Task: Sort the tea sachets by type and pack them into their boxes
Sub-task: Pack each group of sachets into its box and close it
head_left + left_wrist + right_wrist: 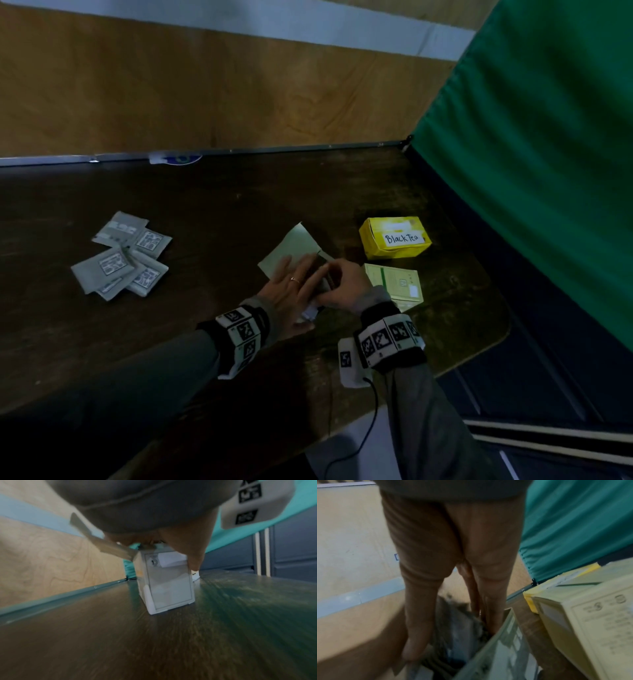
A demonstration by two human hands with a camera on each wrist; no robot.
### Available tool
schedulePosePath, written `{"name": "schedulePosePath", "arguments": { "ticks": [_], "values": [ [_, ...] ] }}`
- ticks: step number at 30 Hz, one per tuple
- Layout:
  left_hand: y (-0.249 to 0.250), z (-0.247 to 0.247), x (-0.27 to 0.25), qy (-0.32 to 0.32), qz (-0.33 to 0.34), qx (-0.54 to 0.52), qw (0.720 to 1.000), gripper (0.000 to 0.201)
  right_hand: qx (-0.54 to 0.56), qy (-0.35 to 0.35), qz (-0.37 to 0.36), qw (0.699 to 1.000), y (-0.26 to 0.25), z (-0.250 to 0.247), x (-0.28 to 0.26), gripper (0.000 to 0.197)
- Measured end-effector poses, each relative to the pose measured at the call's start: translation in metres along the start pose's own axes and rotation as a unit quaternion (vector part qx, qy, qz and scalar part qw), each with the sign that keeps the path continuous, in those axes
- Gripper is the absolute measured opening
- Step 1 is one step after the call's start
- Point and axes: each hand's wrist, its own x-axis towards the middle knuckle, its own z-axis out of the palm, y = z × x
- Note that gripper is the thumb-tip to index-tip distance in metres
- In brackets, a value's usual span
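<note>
An open pale green tea box stands mid-table with its lid flap thrown back. My left hand lies over the box with straight fingers, the thumb down its side. My right hand reaches into the box opening, and in the right wrist view it pinches grey tea sachets between thumb and fingers, inside the box wall. A loose pile of several grey sachets lies at the left.
A yellow box labelled "Black Tea" and a closed pale green box sit just right of my hands. The dark wooden table ends near them at the right. A green curtain hangs right; a wooden wall stands behind.
</note>
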Motion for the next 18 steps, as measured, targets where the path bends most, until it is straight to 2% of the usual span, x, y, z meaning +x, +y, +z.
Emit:
{"name": "schedulePosePath", "arguments": {
  "ticks": [2, 4, 6, 8, 10, 12, 14, 16, 18],
  "values": [
    [0.001, -0.001, 0.000, 0.031, -0.006, 0.018, 0.999, 0.120, 0.005, 0.000, -0.021, 1.000, 0.002, 0.001, -0.001, 0.078],
    [-0.001, 0.000, 0.002, 0.078, 0.024, 0.027, 0.996, 0.126, 0.013, -0.005, -0.039, 0.999, 0.005, 0.004, -0.002, 0.068],
    [-0.002, 0.002, 0.003, 0.062, 0.050, 0.056, 0.995, 0.121, -0.006, -0.011, -0.050, 0.999, 0.004, 0.005, -0.003, 0.063],
    [-0.003, 0.003, 0.002, 0.039, 0.053, 0.060, 0.996, 0.113, -0.023, -0.002, -0.057, 0.998, 0.006, 0.003, -0.002, 0.061],
    [-0.002, -0.001, -0.001, 0.030, 0.046, 0.074, 0.996, 0.113, -0.011, 0.004, -0.062, 0.998, 0.008, 0.002, -0.002, 0.059],
    [-0.001, -0.005, -0.003, 0.034, 0.051, 0.045, 0.997, 0.110, 0.005, 0.028, -0.077, 0.997, 0.010, 0.001, -0.007, 0.058],
    [-0.003, -0.002, -0.003, 0.037, 0.074, -0.016, 0.996, 0.097, 0.018, 0.052, -0.093, 0.994, 0.011, 0.001, -0.012, 0.057],
    [-0.003, -0.008, -0.007, 0.018, 0.060, -0.131, 0.989, 0.082, 0.029, 0.058, -0.104, 0.992, 0.009, 0.003, -0.016, 0.046],
    [-0.004, -0.013, -0.007, 0.049, 0.047, -0.213, 0.975, 0.067, 0.011, 0.060, -0.106, 0.992, 0.008, 0.007, -0.019, 0.031]
  ]
}}
